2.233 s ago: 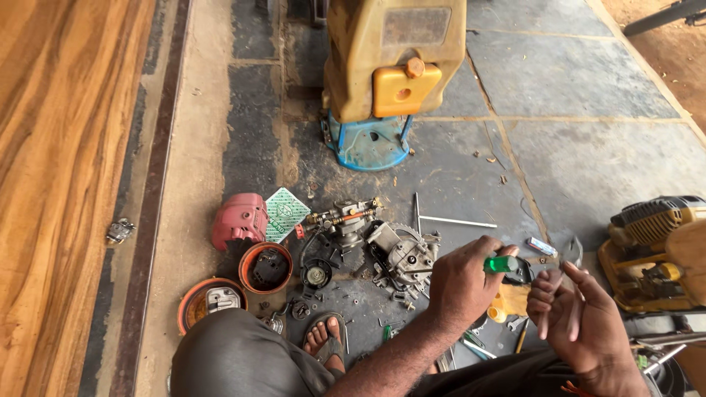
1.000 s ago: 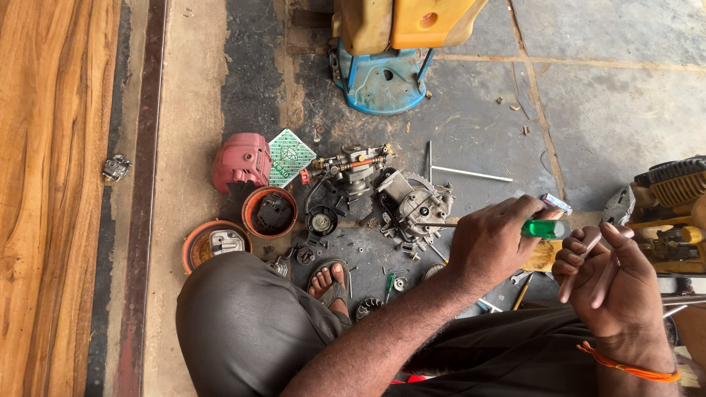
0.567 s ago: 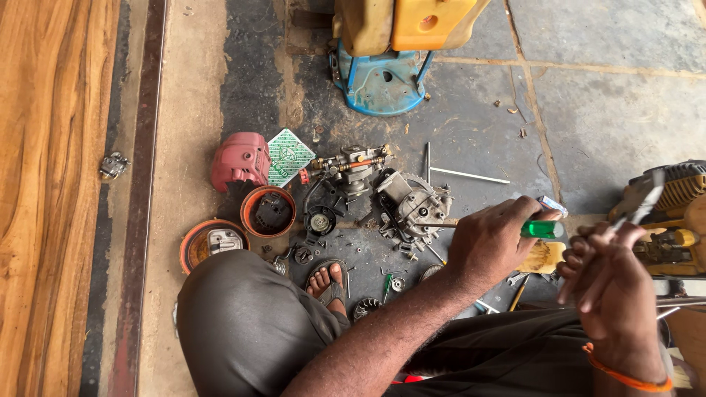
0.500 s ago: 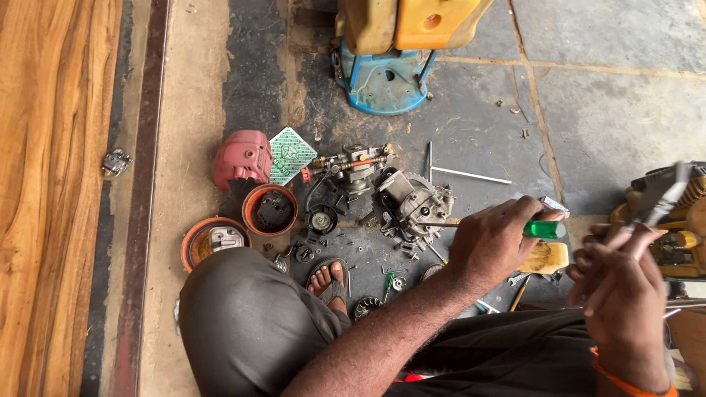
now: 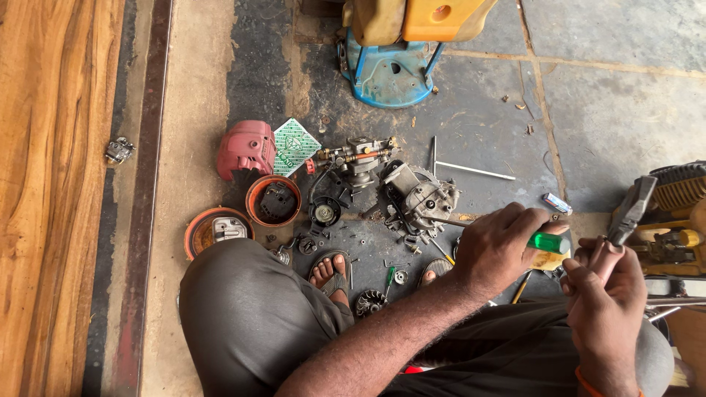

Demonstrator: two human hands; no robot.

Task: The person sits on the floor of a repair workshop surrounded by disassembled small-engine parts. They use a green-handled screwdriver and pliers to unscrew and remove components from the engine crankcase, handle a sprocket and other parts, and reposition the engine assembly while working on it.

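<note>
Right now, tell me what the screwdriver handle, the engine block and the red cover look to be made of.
Screwdriver handle in the left hand: translucent green plastic, glossy, since light seems to pass through it. Engine block: probably cast metal, dull grey, grimy, with finned edges. Red cover: likely moulded plastic, matte and dusty, with rounded shaped contours. The right hand grips pliers of dark metal.

Glossy green plastic screwdriver handle point(image 5: 548, 242); dull metal pliers point(image 5: 631, 212).

green-white square packet point(image 5: 296, 145) — beside red cover point(image 5: 245, 149)
</note>
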